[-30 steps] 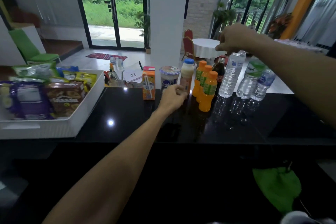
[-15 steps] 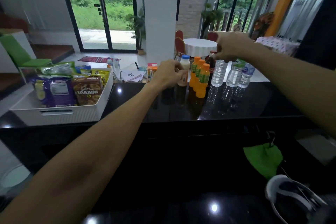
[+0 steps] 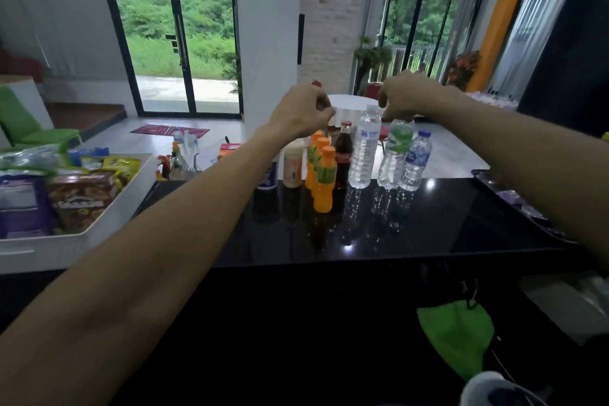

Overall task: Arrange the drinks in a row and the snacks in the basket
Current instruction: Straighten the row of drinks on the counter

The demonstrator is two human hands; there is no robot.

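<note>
Left hand and right hand hover curled, grip unclear! Under left fingers: orange bottles, Coca-Cola bottle; under right fingers, water bottles. Snack basket far left on desk.

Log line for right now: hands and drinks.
left hand: curled over orange bottles, grip unclear | right hand: at green-label bottle top, grip unclear | snacks: in basket

A bare left forearm hides most of the orange cardboard juice carton and the white round cup. The right hand covers the cap of the green-labelled clear plastic water bottle (grip unclear). The white ribbed plastic basket runs off the left edge.
</note>
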